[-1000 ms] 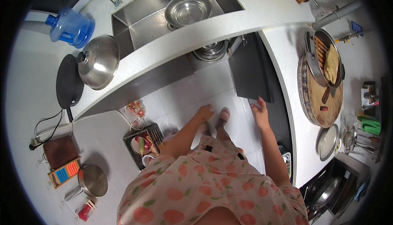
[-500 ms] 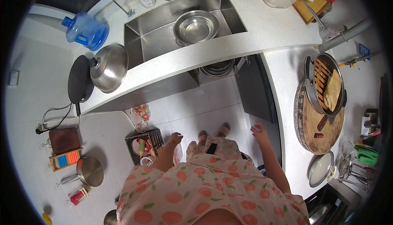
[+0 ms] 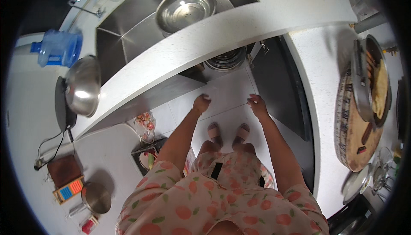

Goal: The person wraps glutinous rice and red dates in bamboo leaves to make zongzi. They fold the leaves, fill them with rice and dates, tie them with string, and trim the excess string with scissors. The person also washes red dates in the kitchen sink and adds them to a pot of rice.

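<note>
My left hand (image 3: 201, 103) hangs above the tiled floor with its fingers loosely bent and apart, empty. My right hand (image 3: 257, 105) is also empty, fingers bent and spread, just left of a dark cabinet door (image 3: 276, 85) that hangs open under the counter. Beyond both hands, stacked metal bowls (image 3: 224, 61) sit low in the cabinet opening. Above them the white counter edge (image 3: 188, 51) curves round a steel sink (image 3: 137, 34), which holds a shiny metal bowl (image 3: 186, 8).
A steel lid (image 3: 83, 87), dark pan and blue jug (image 3: 60, 48) are at left. A wooden board (image 3: 355, 149) carrying a pan (image 3: 370, 78) with food is on the right counter. A crate (image 3: 141, 158) and bagged produce (image 3: 144, 126) lie on the floor at lower left.
Both hands have moved forward toward the cabinet opening and closer together. My right hand has left the door's edge. The door still stands open, and my feet are now side by side.
</note>
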The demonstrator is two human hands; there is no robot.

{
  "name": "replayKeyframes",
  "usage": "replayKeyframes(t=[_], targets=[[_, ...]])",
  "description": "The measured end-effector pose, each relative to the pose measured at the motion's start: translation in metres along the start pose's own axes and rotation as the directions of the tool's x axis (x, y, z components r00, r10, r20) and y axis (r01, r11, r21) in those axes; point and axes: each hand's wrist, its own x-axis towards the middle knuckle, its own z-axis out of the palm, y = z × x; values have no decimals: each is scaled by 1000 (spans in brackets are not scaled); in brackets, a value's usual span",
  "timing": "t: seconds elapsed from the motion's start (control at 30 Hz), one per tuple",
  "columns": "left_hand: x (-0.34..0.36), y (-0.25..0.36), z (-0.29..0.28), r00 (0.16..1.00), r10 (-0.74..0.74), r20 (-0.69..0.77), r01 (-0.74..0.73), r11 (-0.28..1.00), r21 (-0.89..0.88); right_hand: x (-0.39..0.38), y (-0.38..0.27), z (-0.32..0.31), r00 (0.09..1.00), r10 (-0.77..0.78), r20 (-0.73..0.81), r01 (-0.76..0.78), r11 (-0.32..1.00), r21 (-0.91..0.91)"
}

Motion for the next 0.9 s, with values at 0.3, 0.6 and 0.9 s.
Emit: replayKeyframes(t=[0.3, 0.6, 0.9], targets=[[180, 48, -6, 949, 10, -314, 79, 960, 268, 232, 47, 75, 938, -250, -240, 184, 946, -266], [274, 42, 32, 856, 427, -292, -164, 760, 629, 331, 9, 87, 896, -230, -380, 14, 869, -495], [321, 40, 10, 880, 473, -46, -345, 702, 623, 330, -25, 83, 942, -159, -295, -53, 800, -598]])
